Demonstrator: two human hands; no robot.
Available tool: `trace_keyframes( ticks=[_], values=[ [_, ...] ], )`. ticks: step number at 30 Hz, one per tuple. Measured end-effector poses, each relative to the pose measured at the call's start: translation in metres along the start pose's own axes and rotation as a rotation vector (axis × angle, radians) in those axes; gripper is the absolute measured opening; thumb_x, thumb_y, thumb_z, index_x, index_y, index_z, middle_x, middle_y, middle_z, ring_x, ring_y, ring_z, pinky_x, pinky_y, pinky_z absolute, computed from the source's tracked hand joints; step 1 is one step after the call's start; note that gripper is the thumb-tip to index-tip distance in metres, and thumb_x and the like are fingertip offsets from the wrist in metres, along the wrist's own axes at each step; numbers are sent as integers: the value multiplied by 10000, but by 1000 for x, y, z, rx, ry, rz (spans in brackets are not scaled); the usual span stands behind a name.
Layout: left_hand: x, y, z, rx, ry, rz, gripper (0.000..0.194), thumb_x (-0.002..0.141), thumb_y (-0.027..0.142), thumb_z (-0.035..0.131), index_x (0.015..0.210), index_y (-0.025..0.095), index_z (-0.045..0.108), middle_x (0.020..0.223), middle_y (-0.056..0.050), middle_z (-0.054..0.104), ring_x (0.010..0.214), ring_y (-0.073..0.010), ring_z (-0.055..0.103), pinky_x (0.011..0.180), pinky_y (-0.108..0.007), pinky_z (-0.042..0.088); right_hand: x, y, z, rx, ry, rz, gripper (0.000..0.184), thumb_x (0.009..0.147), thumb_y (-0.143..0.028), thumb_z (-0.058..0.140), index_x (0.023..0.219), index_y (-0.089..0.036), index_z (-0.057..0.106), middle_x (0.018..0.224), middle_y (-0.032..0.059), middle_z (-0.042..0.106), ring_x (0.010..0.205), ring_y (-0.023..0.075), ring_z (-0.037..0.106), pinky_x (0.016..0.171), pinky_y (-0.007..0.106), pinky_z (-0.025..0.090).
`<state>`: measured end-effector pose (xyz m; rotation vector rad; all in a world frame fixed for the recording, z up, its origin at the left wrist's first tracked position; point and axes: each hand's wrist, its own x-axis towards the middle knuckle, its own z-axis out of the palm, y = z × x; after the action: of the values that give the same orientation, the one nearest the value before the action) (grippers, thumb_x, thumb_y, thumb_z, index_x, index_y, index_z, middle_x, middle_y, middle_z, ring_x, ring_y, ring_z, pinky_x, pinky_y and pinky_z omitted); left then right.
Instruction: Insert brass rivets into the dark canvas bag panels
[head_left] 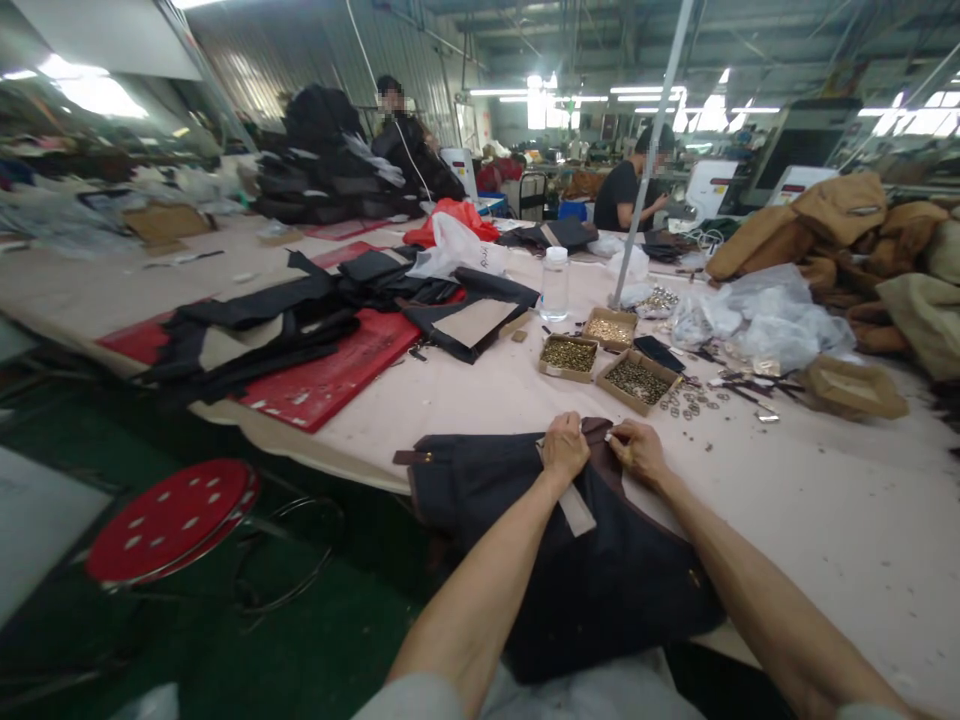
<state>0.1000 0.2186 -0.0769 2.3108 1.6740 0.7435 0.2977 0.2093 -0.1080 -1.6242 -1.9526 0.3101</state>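
A dark navy fabric piece (600, 590), with brown trim and small brass fittings, lies over the table's front edge and hangs down at my lap. My left hand (565, 447) is closed on its upper edge, where a pale beige strip (577, 508) runs out from under the hand. To the right, my right hand (637, 450) pinches at the brown trim (602, 440); something small and whitish shows at the fingertips, too small to name. A brown strap end (413, 457) sticks out at the fabric's left corner.
Beyond my hands stand cardboard boxes of small metal fittings (637, 382), with loose rings (691, 402) beside them. A clear bottle (555, 285) stands near a metal pole (651, 160). Dark fabric pieces (255, 310) lie on red boards (322, 385) at left. A red stool (172, 520) stands below.
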Motion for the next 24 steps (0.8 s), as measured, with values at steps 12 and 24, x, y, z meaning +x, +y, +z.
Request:
trace_keyframes(
  ticks=[12, 24],
  values=[
    [-1, 1, -3, 7, 13, -3, 180, 863, 69, 522, 968, 215, 526, 1015, -90, 618, 1021, -242, 571, 939, -354, 453, -10, -7, 6, -284, -18, -239, 272, 999, -232, 453, 918, -188, 709, 968, 101, 646, 875, 199, 576, 801, 269, 402],
    [0, -3, 0, 2, 18, 25, 173, 855, 81, 530, 959, 218, 522, 1013, -89, 607, 1012, -248, 557, 943, -362, 449, 47, -7, -15, 41, -342, 161, 101, 710, -182, 665, 748, -182, 758, 722, 43, 732, 717, 191, 674, 635, 237, 468]
  ],
)
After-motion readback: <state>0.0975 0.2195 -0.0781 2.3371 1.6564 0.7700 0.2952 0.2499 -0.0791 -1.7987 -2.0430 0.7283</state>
